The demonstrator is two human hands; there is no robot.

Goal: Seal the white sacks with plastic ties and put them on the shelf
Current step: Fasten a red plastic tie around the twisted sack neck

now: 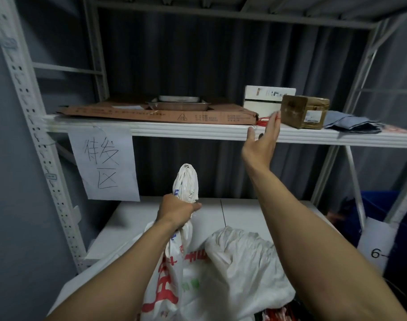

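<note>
A grey corrugated wall backs a white metal shelving rack [24, 93] that fills the frame, its perforated upright running down the left edge. Below the upper shelf board [174, 130], at left of centre, hangs a paper sign [105, 163] with handwritten characters. On that board lies a flattened cardboard sheet [151, 113] with a metal tray [178, 105] resting on it.

At lower centre, the left hand [177, 213] is clenched around the twisted neck of a white sack [186, 184] with red print, holding the neck upright above the lower shelf [244, 216]. Just to its right, a second white sack [242, 262] slumps open and crumpled at the bottom of the frame.

Right of centre, the right hand [264, 140] reaches up to the front edge of the upper shelf, fingers spread and straight, fingertips at a bunch of red plastic ties [262, 122] lying there; whether it has hold of one I cannot tell. Further right stand a white box [262, 100], a brown taped parcel [302, 112] and folded grey cloth [350, 122]. At lower right is a blue bin [383, 214] with a paper label marked 6 [376, 246].
</note>
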